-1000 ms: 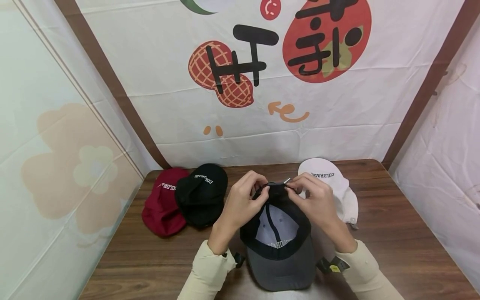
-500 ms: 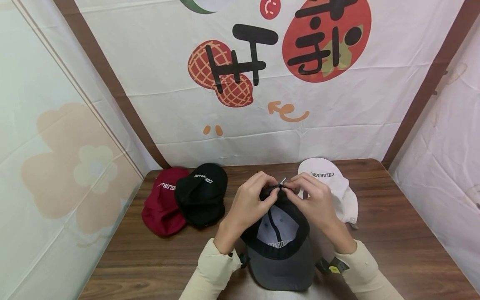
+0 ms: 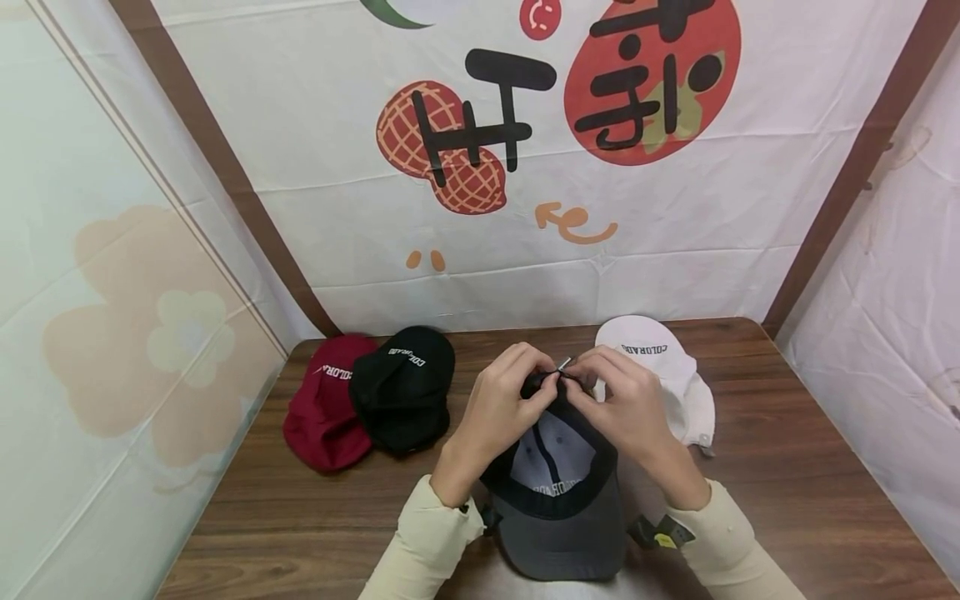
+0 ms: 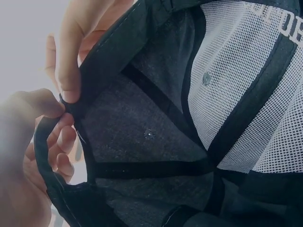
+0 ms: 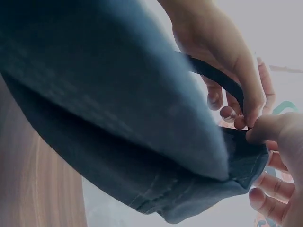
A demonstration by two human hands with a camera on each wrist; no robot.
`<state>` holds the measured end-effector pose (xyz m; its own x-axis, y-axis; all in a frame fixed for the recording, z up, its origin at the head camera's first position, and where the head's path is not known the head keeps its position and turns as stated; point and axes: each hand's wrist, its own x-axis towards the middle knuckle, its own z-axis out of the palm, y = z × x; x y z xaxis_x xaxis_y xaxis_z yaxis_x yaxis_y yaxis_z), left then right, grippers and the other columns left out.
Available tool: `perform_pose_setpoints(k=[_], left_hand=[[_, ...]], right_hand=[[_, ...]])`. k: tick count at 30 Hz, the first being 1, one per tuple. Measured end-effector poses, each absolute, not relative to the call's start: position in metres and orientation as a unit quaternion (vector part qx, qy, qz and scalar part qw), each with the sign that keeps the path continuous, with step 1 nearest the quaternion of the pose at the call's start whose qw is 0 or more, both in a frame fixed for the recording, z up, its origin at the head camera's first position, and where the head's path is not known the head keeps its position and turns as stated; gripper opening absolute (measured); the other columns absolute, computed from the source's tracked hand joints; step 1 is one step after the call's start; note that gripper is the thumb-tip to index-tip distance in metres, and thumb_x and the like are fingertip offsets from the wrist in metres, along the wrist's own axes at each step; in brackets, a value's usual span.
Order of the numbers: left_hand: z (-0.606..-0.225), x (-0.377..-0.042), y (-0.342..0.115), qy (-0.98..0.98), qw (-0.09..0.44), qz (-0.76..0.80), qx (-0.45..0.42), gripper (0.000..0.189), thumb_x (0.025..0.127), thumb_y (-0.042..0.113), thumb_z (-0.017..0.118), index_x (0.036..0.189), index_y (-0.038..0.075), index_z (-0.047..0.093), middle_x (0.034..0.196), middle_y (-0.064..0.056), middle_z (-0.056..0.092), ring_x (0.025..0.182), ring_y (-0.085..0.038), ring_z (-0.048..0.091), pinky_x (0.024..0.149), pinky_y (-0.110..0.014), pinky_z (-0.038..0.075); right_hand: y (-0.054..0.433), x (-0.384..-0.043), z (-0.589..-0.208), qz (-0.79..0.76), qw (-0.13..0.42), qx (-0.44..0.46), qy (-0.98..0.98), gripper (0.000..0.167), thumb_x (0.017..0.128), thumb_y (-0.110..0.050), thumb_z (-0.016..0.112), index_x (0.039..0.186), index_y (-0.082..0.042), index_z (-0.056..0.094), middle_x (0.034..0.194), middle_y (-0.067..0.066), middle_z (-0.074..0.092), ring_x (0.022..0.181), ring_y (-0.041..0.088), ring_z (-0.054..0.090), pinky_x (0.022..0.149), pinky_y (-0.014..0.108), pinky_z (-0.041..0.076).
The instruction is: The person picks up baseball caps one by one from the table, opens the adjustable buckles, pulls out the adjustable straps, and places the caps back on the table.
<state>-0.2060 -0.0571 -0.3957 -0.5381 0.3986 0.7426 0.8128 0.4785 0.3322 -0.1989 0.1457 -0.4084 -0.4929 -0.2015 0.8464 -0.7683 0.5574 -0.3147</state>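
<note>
A dark grey baseball cap [image 3: 561,542] is held with its inside facing up and its brim toward me. At its back, the left hand [image 3: 498,408] pinches the adjusting strap [image 4: 42,146], which loops across that palm. Thumb and index of the right hand [image 3: 628,398] pinch the cap's back edge where the strap meets it. Both hands' fingertips come together there. A small silver metal piece [image 3: 564,363] sticks up between them in the head view. White mesh lining [image 4: 236,80] shows inside the crown in the left wrist view.
To the left on the wooden table [image 3: 247,533], a dark red cap [image 3: 322,425] lies partly under a black cap [image 3: 408,400]. A white cap [image 3: 660,354] sits behind the right hand. A printed cloth wall [image 3: 300,208] rises behind the table.
Over the first half second, the left hand moved right toward the right hand, closing the gap between them at the strap. Since then both hands have stayed almost in place.
</note>
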Motion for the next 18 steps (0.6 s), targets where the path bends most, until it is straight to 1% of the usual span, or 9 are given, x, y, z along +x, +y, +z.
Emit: perform_pose_setpoints(k=[4,6,18], left_hand=[[-0.3955,-0.2056,-0.0568,-0.803,0.307,-0.345,-0.376,0.005,0.099,0.006,0.07,0.101,0.011,0.07,0.098,-0.001,0.068,0.085,-0.012,0.063,0.074,-0.023,0.055],[-0.3957,-0.2055,-0.0565,-0.804,0.309,-0.344,-0.374,0.005,0.099,0.006,0.07,0.101,0.011,0.069,0.098,-0.001,0.068,0.086,-0.012,0.063,0.074,-0.024,0.055],[-0.3954,-0.2057,-0.0577,-0.802,0.314,-0.343,-0.373,0.006,0.098,0.006,0.07,0.1,0.012,0.069,0.096,0.0,0.068,0.085,-0.011,0.062,0.074,-0.024,0.054]], right_hand=[[0.1445,-0.1985,-0.4075,0.354,0.408,0.305,-0.785,0.017,0.099,-0.023,0.069,0.09,-0.01,0.077,0.087,0.0,0.074,0.067,0.012,0.061,0.054,0.02,0.04],[0.1444,-0.1985,-0.4077,0.356,0.411,0.305,-0.782,0.02,0.1,-0.025,0.068,0.09,-0.01,0.077,0.086,0.0,0.074,0.067,0.012,0.061,0.054,0.02,0.04],[0.1462,-0.1989,-0.4096,0.361,0.415,0.305,-0.778,0.013,0.097,-0.02,0.072,0.089,-0.011,0.077,0.083,0.0,0.075,0.067,0.013,0.061,0.054,0.02,0.04]])
